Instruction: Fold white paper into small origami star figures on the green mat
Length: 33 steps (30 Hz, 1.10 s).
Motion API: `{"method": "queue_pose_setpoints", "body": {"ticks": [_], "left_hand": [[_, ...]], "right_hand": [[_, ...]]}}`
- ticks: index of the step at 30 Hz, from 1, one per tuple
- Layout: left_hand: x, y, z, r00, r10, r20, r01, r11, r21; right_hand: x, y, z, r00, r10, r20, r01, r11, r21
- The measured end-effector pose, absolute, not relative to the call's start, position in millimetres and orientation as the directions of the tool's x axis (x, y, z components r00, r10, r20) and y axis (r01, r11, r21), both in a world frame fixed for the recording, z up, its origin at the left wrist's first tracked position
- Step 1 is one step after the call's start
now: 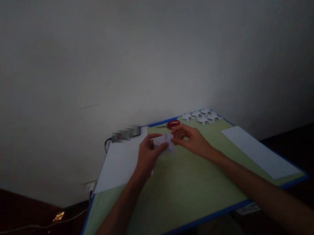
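A small folded piece of white paper (160,141) is held above the table between both hands. My left hand (149,153) grips its left and lower side, thumb lying across the front. At the paper's right edge, the fingers of my right hand (190,138) are pinched together on it. Just beyond the hands lie red-handled scissors (173,124), blades pointing left. Several folded white paper shapes (204,116) sit grouped at the far corner of the table.
The green tabletop (188,187) has a blue edge and stands against a grey wall (166,49). White sheets lie on the left (121,167) and right (259,152). A phone-like device (135,131), partly blurred, rests at the back left with a cable. A white cord (41,226) runs below.
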State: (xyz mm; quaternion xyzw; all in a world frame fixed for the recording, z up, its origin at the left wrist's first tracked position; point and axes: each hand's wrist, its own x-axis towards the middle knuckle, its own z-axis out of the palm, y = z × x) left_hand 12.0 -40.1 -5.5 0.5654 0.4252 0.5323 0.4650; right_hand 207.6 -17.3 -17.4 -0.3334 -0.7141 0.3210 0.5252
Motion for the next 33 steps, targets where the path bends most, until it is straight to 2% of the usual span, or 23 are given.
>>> {"method": "queue_pose_setpoints", "body": {"ticks": [7, 14, 19, 24, 30, 33], "left_hand": [[10.1, -39.5, -8.9, 0.150, 0.967, 0.206, 0.097, -0.222, 0.970], [6.8, -33.4, -17.2, 0.143, 0.945, 0.295, 0.149, -0.315, 0.937], [6.2, -32.8, -18.6, 0.109, 0.952, 0.287, 0.165, -0.302, 0.939], [7.3, -33.7, -17.9, 0.160, 0.958, 0.238, 0.165, -0.264, 0.950], [8.1, -33.6, -17.7, 0.205, 0.940, 0.274, 0.202, -0.315, 0.927], [8.9, -34.5, -16.9, 0.236, 0.940, 0.247, 0.187, -0.293, 0.938]], "right_hand": [[207.5, -18.3, -15.7, -0.244, 0.777, 0.581, 0.276, 0.630, -0.726], [207.2, -19.6, -13.6, -0.274, 0.726, 0.631, 0.366, 0.686, -0.629], [206.9, -20.1, -13.2, -0.293, 0.687, 0.665, 0.362, 0.723, -0.588], [205.9, -21.3, -13.4, -0.340, 0.634, 0.695, 0.341, 0.772, -0.537], [206.4, -23.5, -11.0, -0.402, 0.616, 0.678, 0.305, 0.788, -0.535], [206.4, -25.3, -9.5, -0.432, 0.610, 0.664, 0.299, 0.791, -0.533]]}}
